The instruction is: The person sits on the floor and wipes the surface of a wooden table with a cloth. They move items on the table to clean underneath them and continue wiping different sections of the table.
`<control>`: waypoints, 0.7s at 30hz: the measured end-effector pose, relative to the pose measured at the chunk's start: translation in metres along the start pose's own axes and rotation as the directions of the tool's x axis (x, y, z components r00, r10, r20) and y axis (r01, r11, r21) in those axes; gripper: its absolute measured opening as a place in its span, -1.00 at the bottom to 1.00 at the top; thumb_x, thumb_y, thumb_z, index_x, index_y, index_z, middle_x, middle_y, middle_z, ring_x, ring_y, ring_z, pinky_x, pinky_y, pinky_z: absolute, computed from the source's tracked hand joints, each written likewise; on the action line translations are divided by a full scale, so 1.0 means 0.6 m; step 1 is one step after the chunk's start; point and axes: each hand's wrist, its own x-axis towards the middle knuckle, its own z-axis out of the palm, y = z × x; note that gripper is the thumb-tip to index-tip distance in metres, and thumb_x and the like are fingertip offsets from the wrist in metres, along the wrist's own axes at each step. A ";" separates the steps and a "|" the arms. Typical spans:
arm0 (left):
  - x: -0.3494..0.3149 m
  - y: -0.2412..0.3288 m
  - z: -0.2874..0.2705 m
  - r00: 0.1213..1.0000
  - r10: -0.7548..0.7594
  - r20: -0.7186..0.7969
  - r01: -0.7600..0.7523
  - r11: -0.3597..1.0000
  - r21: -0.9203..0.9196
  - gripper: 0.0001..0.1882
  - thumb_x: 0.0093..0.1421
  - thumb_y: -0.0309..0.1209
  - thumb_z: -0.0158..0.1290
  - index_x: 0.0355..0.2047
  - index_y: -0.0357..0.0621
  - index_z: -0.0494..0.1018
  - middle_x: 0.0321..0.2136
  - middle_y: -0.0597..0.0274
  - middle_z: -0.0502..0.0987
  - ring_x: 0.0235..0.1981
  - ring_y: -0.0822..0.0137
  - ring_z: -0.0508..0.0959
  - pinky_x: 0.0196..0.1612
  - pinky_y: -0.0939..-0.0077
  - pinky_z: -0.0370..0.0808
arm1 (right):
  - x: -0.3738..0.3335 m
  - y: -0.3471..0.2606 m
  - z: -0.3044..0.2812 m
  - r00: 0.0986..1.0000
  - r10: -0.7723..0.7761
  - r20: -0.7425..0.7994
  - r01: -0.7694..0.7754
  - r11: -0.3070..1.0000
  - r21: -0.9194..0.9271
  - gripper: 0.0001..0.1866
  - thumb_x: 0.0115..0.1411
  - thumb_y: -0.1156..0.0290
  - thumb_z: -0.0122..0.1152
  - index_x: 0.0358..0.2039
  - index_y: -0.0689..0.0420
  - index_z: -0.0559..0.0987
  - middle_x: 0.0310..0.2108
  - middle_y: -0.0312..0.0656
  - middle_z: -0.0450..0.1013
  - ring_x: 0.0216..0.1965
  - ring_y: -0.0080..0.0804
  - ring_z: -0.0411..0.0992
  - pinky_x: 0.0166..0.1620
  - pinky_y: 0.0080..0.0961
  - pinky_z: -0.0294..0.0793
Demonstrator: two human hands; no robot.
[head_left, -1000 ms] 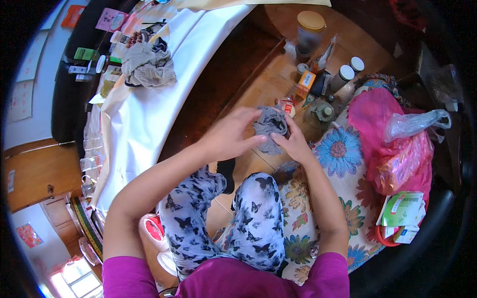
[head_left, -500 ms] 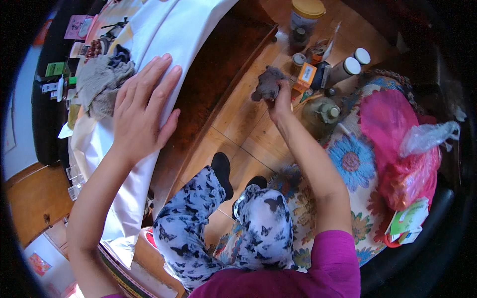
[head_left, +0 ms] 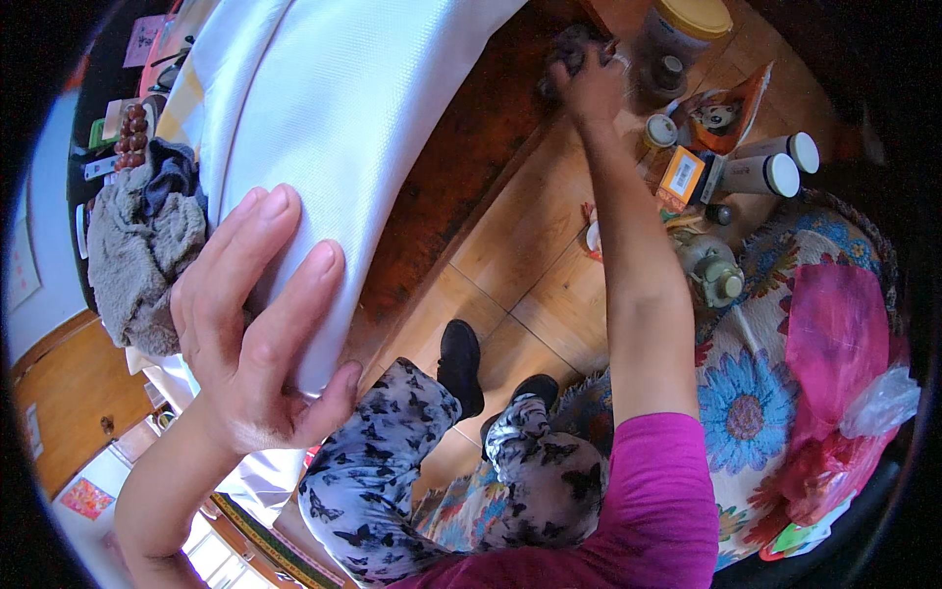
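Nearest me, the left hand (head_left: 250,329) is spread over a smooth white sheet (head_left: 324,128), a crumpled grey towel (head_left: 137,270) to its left. Farther off, I see the right hand (head_left: 594,86) clutching a wadded dark-grey cloth (head_left: 569,47) by a dark-brown wooden panel (head_left: 476,157); right of that grip stands a yellow-lidded tub (head_left: 695,20).

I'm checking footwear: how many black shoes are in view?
2: the left black rounded shoe, on the tan tiled floor; the right black shoe, partly under white trousers with black butterflies. Others may be hidden.
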 end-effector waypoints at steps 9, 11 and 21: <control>0.015 0.006 0.011 0.993 -0.042 -0.108 0.041 0.999 -0.004 -0.30 -0.05 -0.26 0.22 0.16 -0.20 0.47 0.20 -0.24 0.41 0.18 -0.18 0.47 0.22 0.10 0.32 | -0.345 -0.077 0.028 0.914 -0.264 0.307 0.137 0.915 0.380 -0.56 0.19 0.12 0.28 0.00 0.10 0.59 0.19 0.11 0.34 0.14 0.26 0.34 0.16 0.03 0.40; 0.005 0.003 0.011 0.985 -0.080 -0.152 0.078 0.997 -0.017 -0.28 -0.15 -0.33 0.24 0.15 -0.08 0.51 0.18 -0.12 0.46 0.14 -0.11 0.53 0.16 0.21 0.36 | -0.310 -0.055 0.032 0.772 -0.582 0.257 0.578 0.810 0.099 -0.53 0.22 0.07 0.22 0.02 0.12 0.58 0.20 0.13 0.32 0.17 0.27 0.31 0.20 0.02 0.39; 0.010 0.011 0.020 0.983 -0.074 -0.168 0.074 0.997 -0.010 -0.28 -0.17 -0.39 0.25 0.14 0.00 0.53 0.16 -0.03 0.49 0.15 0.01 0.53 0.14 0.28 0.34 | 0.016 0.021 -0.001 0.972 -0.197 -0.125 0.148 0.936 -0.319 -0.54 0.16 0.36 0.24 0.12 -0.02 0.54 0.14 0.08 0.34 0.16 0.15 0.33 0.08 0.00 0.48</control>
